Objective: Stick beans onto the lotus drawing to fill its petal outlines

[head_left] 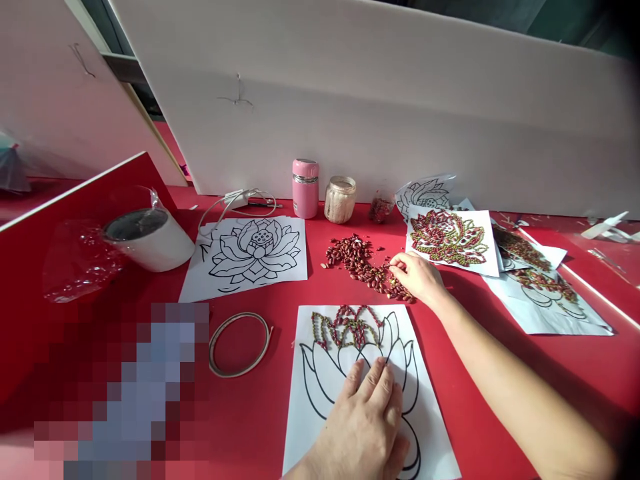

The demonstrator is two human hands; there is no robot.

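A lotus outline sheet (320, 373) lies in front of me on the red table (250, 407), with beans glued along its top petals (345, 325). My left hand (367, 420) rests flat on the sheet, fingers stretched out and together. My right hand (417, 275) reaches to the pile of red-brown beans (360, 261) beyond the sheet, its fingertips pinched at the pile's near edge; what they hold is too small to make out.
A blank lotus sheet (250, 255) lies at the back left, finished bean pictures (453, 239) at the right. A tape roll (147, 237), thin ring (240, 344), pink flask (305, 188), jar (340, 199) and white panel (400, 100) stand around.
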